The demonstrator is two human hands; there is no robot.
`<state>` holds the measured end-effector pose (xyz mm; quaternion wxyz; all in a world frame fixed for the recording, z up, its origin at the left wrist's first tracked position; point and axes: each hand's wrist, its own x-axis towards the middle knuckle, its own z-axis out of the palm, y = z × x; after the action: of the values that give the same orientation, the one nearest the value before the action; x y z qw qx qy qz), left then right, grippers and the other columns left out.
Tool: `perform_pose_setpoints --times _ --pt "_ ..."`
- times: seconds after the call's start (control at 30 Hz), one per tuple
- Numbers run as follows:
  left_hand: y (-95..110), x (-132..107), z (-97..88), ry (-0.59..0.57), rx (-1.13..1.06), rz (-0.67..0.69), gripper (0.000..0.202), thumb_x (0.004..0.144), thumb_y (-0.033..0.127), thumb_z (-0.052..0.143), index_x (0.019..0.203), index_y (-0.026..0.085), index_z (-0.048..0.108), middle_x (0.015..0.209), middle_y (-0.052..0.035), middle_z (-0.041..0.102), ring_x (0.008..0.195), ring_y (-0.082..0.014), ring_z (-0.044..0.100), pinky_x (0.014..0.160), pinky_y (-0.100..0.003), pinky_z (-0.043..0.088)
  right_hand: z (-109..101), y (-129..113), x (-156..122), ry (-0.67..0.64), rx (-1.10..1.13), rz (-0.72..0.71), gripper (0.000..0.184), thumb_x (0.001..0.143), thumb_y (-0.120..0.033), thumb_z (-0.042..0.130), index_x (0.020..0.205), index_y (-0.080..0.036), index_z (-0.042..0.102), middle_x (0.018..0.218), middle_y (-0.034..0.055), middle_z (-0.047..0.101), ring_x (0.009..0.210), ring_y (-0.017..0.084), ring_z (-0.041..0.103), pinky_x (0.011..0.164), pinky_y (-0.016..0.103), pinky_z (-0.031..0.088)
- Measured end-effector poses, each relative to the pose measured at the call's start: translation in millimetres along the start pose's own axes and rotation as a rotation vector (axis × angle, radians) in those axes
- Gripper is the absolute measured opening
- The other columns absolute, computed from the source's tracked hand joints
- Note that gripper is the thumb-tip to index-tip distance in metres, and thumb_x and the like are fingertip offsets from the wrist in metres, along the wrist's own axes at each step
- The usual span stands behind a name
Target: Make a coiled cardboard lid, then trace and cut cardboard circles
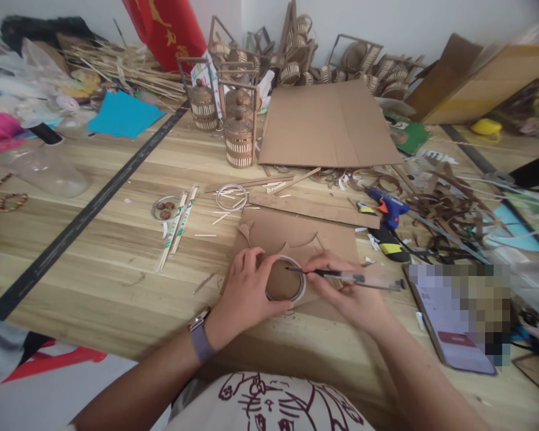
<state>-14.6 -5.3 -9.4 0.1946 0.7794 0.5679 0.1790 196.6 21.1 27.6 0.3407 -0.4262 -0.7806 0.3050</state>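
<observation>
Left hand [247,290]: spread, thumb and index finger bracketing a pale ring [301,292], both touching its rim. Right hand [350,296]: pinching a pen [344,276] between thumb and fingers. Ring lies flat on a brown cardboard sheet [341,239], right in front of the person. Pen's long axis runs nearly crosswise, tip to the person's left, inside the ring's opening; from here I can't tell if it touches the cardboard. Phone [447,329] lies right of the right hand, screen up. Farther out, left: a round holder [153,209] with brown round pieces in it, just beside wrapped chopsticks [178,227]. Second ring [245,197], thin light sticks lying within it. Glue gun [388,208] to the right. Beyond: lidded basket [239,143] upright, lid on, contents hidden. Back right, cardboard box [485,90], can't see in.
</observation>
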Motion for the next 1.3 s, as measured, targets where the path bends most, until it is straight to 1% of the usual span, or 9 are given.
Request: perform_pose_setpoints --times 0.2,0.43,0.6,0.7,0.8,0.9,1.03,1.2,1.3 --pt "-1.1 0.7 0.4 0.020 0.013 0.006 0.077 0.065 0.046 0.086 0.131 0.024 0.054 0.127 -0.0127 0.042 0.124 -0.0367 0.041 0.106 -0.055 0.041 25.3 -1.9 -7.9 -0.028 0.025 -0.073 0.013 0.090 -0.017 0.059 0.094 -0.023 0.070 0.091 0.0062 0.074 0.093 0.024 0.068 0.085 0.040 0.053" --pt "-2.5 0.5 2.2 0.039 0.020 0.017 0.076 0.066 0.048 0.086 0.130 0.023 0.054 0.127 -0.0129 0.042 0.125 -0.0367 0.041 0.107 -0.055 0.040 31.7 4.5 -1.1 -0.040 0.010 -0.106 0.013 0.090 -0.019 0.059 0.094 -0.023 0.071 0.091 0.0064 0.075 0.094 0.024 0.068 0.086 0.042 0.054" --pt "-1.6 0.8 1.0 0.031 0.020 0.011 0.078 0.064 0.044 0.088 0.131 0.021 0.055 0.130 -0.0148 0.041 0.126 -0.0387 0.040 0.108 -0.058 0.039 24.6 11.5 -3.2 -0.022 -0.104 -0.136 0.014 0.093 -0.018 0.059 0.100 -0.024 0.070 0.093 0.0052 0.075 0.093 0.024 0.066 0.088 0.043 0.047" --pt "-0.4 0.8 0.4 0.025 0.013 0.005 0.079 0.064 0.045 0.088 0.131 0.021 0.055 0.130 -0.0148 0.042 0.127 -0.0390 0.040 0.108 -0.058 0.039 18.5 6.0 -10.0 -0.012 -0.381 -0.220 0.014 0.094 -0.015 0.056 0.100 -0.022 0.066 0.089 0.0053 0.074 0.090 0.025 0.066 0.091 0.045 0.042" --pt "0.8 0.7 0.2 0.022 0.007 -0.010 0.078 0.063 0.044 0.088 0.131 0.021 0.056 0.130 -0.0148 0.042 0.127 -0.0388 0.041 0.108 -0.058 0.039 13.7 -9.4 -17.2 -0.043 -0.611 -0.273 0.014 0.092 -0.010 0.053 0.091 -0.020 0.063 0.083 0.0060 0.072 0.087 0.025 0.066 0.096 0.046 0.037" --pt "1.2 0.6 0.7 0.021 0.005 -0.024 0.078 0.063 0.043 0.087 0.131 0.022 0.056 0.131 -0.0143 0.042 0.127 -0.0385 0.040 0.108 -0.058 0.040 7.1 -25.4 -18.4 -0.039 -0.592 -0.253 0.017 0.093 -0.011 0.051 0.081 -0.020 0.059 0.074 0.0047 0.068 0.077 0.023 0.063 0.092 0.044 0.038" --pt "0.1 0.8 1.7 0.018 0.005 -0.022 0.080 0.063 0.045 0.087 0.132 0.024 0.054 0.133 -0.0135 0.041 0.130 -0.0383 0.039 0.110 -0.059 0.038 -4.3 -30.5 -8.8 0.032 -0.484 -0.169 0.019 0.097 -0.019 0.050 0.079 -0.021 0.057 0.070 0.0047 0.066 0.070 0.023 0.059 0.074 0.039 0.041" --pt "-1.4 1.2 2.1 0.003 0.001 -0.024 0.082 0.062 0.047 0.088 0.133 0.023 0.054 0.134 -0.0149 0.041 0.130 -0.0397 0.038 0.110 -0.059 0.038 -6.2 -22.2 9.7 -0.171 -0.429 -0.102 0.027 0.095 -0.018 0.048 0.070 -0.021 0.055 0.077 0.0063 0.072 0.073 0.023 0.065 0.072 0.037 0.042" --pt "-1.8 1.0 2.3 -0.001 -0.003 -0.024 0.083 0.062 0.048 0.088 0.134 0.024 0.054 0.135 -0.0148 0.041 0.131 -0.0397 0.038 0.110 -0.059 0.038 -0.9 -19.4 20.0 -0.286 -0.542 -0.090 0.031 0.095 -0.016 0.048 0.064 -0.020 0.054 0.074 0.0061 0.071 0.069 0.022 0.064 0.075 0.037 0.043"
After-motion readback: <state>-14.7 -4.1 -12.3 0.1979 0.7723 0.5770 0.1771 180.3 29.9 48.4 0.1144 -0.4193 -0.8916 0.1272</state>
